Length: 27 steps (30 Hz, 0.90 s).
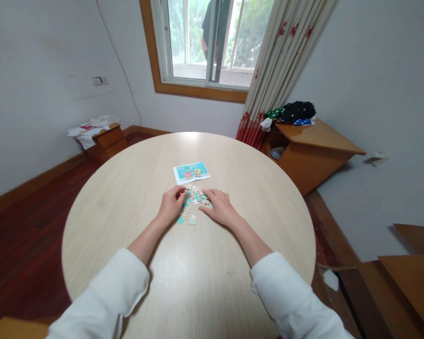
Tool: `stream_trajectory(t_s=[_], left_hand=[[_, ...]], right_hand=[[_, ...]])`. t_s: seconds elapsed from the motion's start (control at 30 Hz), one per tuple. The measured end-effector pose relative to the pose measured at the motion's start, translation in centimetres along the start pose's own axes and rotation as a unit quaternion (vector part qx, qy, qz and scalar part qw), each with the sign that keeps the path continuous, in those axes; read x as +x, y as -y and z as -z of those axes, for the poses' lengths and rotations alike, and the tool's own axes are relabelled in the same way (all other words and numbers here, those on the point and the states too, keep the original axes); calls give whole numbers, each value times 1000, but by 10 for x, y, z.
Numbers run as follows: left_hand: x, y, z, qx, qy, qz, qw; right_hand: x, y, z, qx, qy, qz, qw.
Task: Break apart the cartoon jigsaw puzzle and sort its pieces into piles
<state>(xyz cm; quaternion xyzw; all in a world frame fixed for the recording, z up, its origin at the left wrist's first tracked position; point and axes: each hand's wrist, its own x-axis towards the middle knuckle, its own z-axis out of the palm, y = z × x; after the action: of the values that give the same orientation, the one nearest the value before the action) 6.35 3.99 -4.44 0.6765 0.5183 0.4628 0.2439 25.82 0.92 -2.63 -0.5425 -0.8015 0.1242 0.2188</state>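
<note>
A loose heap of jigsaw puzzle pieces [197, 197], some teal and some pale side up, lies on the round table between my hands. At the heap's left edge is my left hand [171, 205], its fingers curled in and the thumb close to the index finger; whatever they pinch is too small to make out. My right hand [219, 206] rests along the right side of the heap, open, thumb apart from the fingers, touching the outer pieces. Nearer to me lie a teal piece [180, 220] and a pale green piece [192, 220]. Beyond the heap is a printed cartoon picture [191, 173].
The round wooden table [191, 282] has a light grain. Behind it are a window [212, 42] and a curtain [272, 61]; a person stands outside. A brown cabinet [314, 141] with cloths is at right, a small drawer unit [110, 141] at left.
</note>
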Motion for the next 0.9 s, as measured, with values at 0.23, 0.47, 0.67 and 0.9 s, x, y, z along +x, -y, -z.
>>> stream_trajectory(t_s=[0.23, 0.47, 0.67, 0.9], left_hand=[[0, 1, 0, -11, 10, 19, 1000], [0, -2, 0, -17, 10, 23, 1000], [0, -2, 0, -16, 2, 28, 999], [0, -4, 1, -11, 0, 28, 1000]], right_hand=[[5, -8, -6, 37, -11, 23, 999], [6, -10, -10, 67, -18, 36, 997], [7, -11, -11, 74, -26, 38, 996], [7, -13, -13, 82, -33, 43, 995]])
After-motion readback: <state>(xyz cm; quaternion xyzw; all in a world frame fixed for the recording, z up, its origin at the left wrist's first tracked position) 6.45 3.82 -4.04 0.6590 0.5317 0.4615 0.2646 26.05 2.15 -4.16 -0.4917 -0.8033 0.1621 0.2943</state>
